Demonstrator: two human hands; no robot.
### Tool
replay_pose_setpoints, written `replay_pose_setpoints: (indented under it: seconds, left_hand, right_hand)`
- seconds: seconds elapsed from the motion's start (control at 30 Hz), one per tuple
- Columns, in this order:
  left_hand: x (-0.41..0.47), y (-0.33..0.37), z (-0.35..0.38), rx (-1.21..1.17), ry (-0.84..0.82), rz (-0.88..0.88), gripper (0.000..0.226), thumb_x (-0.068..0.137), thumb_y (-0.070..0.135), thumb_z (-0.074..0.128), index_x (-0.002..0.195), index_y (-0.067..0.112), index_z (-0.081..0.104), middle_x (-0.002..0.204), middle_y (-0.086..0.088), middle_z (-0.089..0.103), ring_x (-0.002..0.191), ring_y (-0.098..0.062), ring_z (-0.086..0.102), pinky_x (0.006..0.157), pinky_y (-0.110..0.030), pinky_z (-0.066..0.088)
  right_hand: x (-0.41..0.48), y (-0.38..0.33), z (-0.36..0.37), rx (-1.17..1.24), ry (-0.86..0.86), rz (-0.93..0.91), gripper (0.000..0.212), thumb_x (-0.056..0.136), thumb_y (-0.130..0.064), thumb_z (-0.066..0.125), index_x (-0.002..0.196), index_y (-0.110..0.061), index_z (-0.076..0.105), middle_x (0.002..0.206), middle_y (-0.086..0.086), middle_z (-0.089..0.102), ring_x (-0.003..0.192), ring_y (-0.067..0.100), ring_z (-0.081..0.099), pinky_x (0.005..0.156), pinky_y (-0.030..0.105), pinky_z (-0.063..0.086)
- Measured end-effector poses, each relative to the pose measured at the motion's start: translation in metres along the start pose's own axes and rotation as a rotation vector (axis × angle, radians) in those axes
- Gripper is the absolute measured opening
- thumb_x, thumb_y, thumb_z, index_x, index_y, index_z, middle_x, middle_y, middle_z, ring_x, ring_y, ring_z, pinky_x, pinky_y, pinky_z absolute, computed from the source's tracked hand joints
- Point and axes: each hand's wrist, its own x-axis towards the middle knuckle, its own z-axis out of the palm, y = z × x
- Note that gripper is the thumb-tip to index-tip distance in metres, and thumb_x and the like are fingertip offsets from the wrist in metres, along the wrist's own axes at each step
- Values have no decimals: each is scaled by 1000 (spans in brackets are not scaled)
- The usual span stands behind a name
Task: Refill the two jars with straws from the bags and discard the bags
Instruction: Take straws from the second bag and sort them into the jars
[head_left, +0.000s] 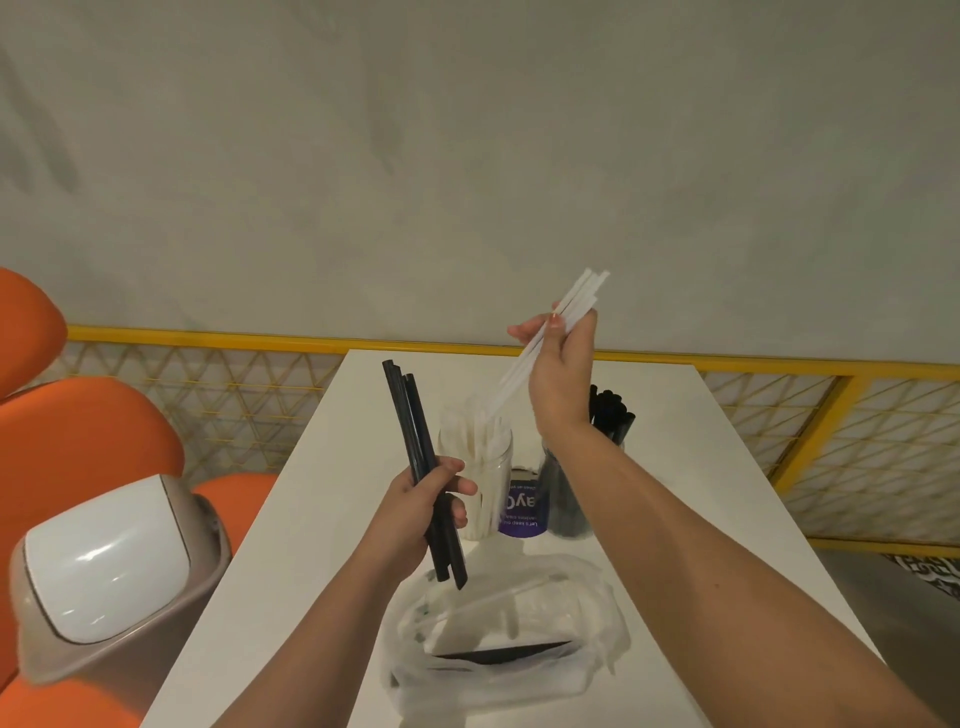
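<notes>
- Far left, orange chairs (78, 431) crowd the edge of my view, and a beige bin (109, 577) with a white swing lid stands just beside the corner of the surface.
- Behind it all is a plain grey wall, with a yellow-framed lattice rail (234, 384) running across at the back.
- The white surface (322, 519) stretches away from me toward that rail.
- My left hand (415, 525) is up over the near-left part of the surface, fingers curled round a small bunch of black straws (407, 415). The bunch stands nearly upright, tops leaning slightly left, with the lower ends poking out below my palm.
- Just past those knuckles stands the clear jar (485, 457) holding white straws.
- A purple printed card (519, 506) sits between the two jars.
- Near me lie crumpled clear plastic bags (519, 613), a few dark straws (498, 653) showing through the bottom.
- My right hand (561, 374) is raised above the jars, back of the hand toward me, thumb and fingers pinching a few white straws (581, 293). They slant down-left, their low ends at the mouth of the white-straw jar.
- Right of the card, partly behind my forearm, is the second jar (563, 504), full of black straws.
- Far right, a black-and-white patterned patch (930, 571) shows on the floor.
</notes>
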Motion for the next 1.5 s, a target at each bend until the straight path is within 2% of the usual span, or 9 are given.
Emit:
replay_pose_setpoints:
  seconds: [0.17,0.3,0.47,0.73,0.9,1.03,1.2,1.3,1.5]
  left_hand:
    - [1,6,-2,8,-8,11,13,95,13,49,100,5,59,67,-6,64,46,-16,48,50,-26,46]
    - [2,8,-3,-15,-34,6,13,95,14,50,99,4,58,58,-4,50,44,-15,41,51,-27,42]
    - [2,7,-6,-66,-92,14,20,97,24,47,95,6,57,53,1,37,42,-12,36,47,-25,37]
    - [0,8,-3,-72,-180,-20,44,84,56,42,76,13,47,48,2,36,38,-10,31,43,-22,33]
    - [-5,10,8,-51,-188,-66,48,89,57,37,68,14,43,49,0,38,38,-12,32,42,-23,34]
    - [-7,9,12,-4,-158,-69,53,87,60,35,58,15,41,50,-1,38,40,-13,32,43,-23,32]
    - [-6,6,13,-50,-23,-65,40,97,44,42,83,10,57,47,2,37,38,-11,33,40,-22,33]
    - [-5,5,14,54,9,-36,36,96,36,48,70,12,43,50,1,34,42,-13,28,46,-25,29]
    - [-8,4,23,243,-5,75,22,98,28,46,80,16,43,57,3,32,42,-8,28,46,-22,29]
  right_hand:
    - [-11,37,12,-211,-121,-7,20,101,-14,29,113,-2,39,89,0,62,83,-12,55,76,-5,35]
    - [-19,67,11,-363,-232,130,20,101,-18,33,112,-7,45,98,-3,59,80,6,55,72,15,45]
    - [-24,91,5,-852,-471,161,33,98,-17,41,128,-5,43,135,10,40,125,22,38,106,31,33]
    - [-29,43,15,-554,-262,-137,33,90,-19,57,121,-9,52,121,6,49,112,12,44,90,15,31]
    - [-37,22,26,-559,-515,186,31,90,-36,55,112,-14,54,83,-1,56,83,14,53,74,25,41]
    - [-40,23,23,-565,-558,301,22,95,-32,46,80,-17,46,71,-4,48,69,13,49,72,34,45]
    - [-45,19,20,-436,-523,373,19,99,-27,36,99,-10,45,75,0,53,76,19,57,70,32,53]
    - [-44,16,19,-361,-489,385,22,99,-30,36,105,-11,45,75,4,51,65,17,52,64,36,52]
    - [-45,8,14,-460,-459,289,33,83,-40,64,102,-20,47,73,-4,49,65,8,50,57,19,43]
